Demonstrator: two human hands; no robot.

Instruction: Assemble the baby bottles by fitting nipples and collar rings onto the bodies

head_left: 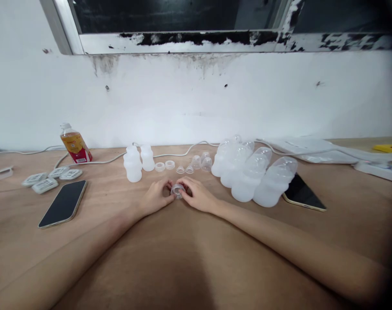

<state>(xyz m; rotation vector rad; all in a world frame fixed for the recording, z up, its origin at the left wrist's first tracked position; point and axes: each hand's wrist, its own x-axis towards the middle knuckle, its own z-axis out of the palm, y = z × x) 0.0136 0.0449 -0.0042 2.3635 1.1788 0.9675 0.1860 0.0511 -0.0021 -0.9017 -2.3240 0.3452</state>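
Observation:
Between both hands, just above the table, is a translucent baby bottle collar ring [178,190], its opening tilted toward me. My left hand [157,196] grips the ring's left side with thumb and fingers. My right hand [197,193] pinches its right side. Whether a nipple sits inside the ring I cannot tell. Just beyond the hands lie two loose collar rings [160,166], two clear nipples [180,170] and three clear dome caps [206,163]. Two frosted open bottle bodies [133,165] stand behind my left hand. Several capped baby bottles [244,181] stand to the right.
A phone [63,204] and several small clear cases [45,185] lie at left, near a drink bottle [76,146]. Another dark device [304,193] lies behind the capped bottles. A white cable [183,153] runs along the wall, with plastic bags [312,148] at back right.

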